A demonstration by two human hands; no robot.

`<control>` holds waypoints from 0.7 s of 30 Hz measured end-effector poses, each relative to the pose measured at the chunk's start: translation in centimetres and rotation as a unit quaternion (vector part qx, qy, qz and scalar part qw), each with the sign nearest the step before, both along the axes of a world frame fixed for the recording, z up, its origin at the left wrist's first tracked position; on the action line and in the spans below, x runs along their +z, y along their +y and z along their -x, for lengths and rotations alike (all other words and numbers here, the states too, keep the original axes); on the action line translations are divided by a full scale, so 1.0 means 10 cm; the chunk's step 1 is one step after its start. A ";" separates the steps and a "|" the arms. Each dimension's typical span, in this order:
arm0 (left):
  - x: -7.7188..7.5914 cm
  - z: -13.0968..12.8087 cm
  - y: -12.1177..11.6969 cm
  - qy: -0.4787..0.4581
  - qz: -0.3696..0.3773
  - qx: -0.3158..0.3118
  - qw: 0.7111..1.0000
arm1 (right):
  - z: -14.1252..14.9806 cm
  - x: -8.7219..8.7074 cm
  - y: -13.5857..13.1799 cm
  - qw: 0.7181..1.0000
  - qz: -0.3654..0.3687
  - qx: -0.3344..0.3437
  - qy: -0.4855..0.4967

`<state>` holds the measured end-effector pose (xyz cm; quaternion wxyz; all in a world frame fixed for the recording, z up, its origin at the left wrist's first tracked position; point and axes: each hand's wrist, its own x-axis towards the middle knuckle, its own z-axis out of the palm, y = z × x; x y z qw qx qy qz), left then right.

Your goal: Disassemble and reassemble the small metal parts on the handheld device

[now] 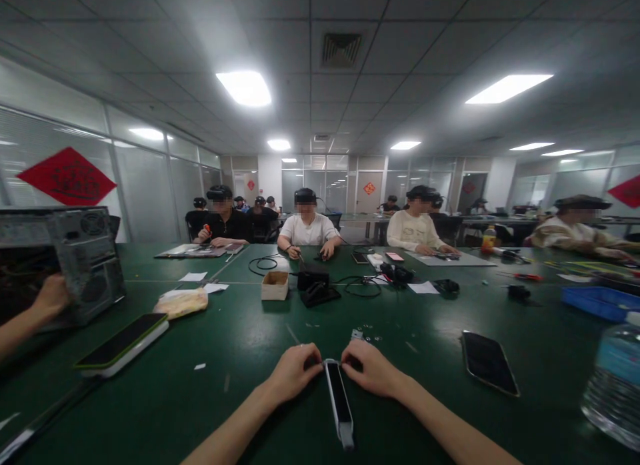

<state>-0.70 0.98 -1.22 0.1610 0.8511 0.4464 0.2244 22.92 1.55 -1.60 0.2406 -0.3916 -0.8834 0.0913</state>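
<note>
A long, narrow device (339, 393) with a white frame and a dark top face lies on the green table in front of me. Its far end is between my two hands, and a grey piece sticks out at the near end. My left hand (299, 369) is closed, thumb and fingertips at the far left corner. On the far right corner, my right hand (369, 367) is closed in the same way. Just beyond the right hand is a small silvery piece (357, 334), with several tiny bits scattered near it. What exactly the fingertips pinch is partly hidden.
A phone (490, 361) and a water bottle (615, 378) are at right. On the left are a thick green-rimmed device (125, 343), a plastic bag (183, 302) and a computer case (93, 265) with another person's hand. A small box (275, 287) and black cables lie ahead; several people sit opposite.
</note>
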 end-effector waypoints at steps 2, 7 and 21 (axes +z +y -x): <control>0.04 -0.01 -0.03 0.009 0.001 -0.001 1.000 | -0.07 0.03 0.04 1.000 -0.017 -0.011 -0.001; 0.14 -0.03 -0.07 0.030 -0.002 -0.004 1.000 | -0.38 0.07 0.24 0.991 -0.076 -0.109 0.007; 0.24 0.15 -0.05 0.069 -0.045 -0.020 0.996 | -0.67 -0.25 0.58 0.974 -0.054 -0.197 -0.101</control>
